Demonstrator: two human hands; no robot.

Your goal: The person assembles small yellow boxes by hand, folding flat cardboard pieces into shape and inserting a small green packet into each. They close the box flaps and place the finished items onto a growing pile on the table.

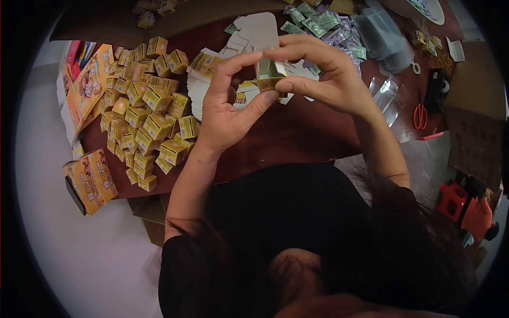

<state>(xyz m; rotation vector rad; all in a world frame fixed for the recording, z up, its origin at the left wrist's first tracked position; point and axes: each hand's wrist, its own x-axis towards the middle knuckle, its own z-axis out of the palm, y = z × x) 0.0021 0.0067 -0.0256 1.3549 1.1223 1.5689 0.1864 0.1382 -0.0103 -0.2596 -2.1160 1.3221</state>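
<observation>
Between my two hands a small yellow cardboard box [269, 84] is held up over the table, its pale inside showing through the open top. My left hand [225, 106] grips its left side with thumb and forefinger. On the other side my right hand [328, 74] pinches it, thumb low and fingers along the top edge. Behind the hands lie flat unfolded box blanks [236, 45], white side up, and a stack of printed blanks [204, 69]. A large heap of folded yellow boxes [143, 106] sits left of my left hand.
Green and purple sachets [323, 24] lie at the back, beside clear plastic sleeves [379, 34]. Red-handled scissors [420, 116] rest at the right. An orange display carton [91, 181] stands at the table's left edge. A red stool [452, 201] is on the floor.
</observation>
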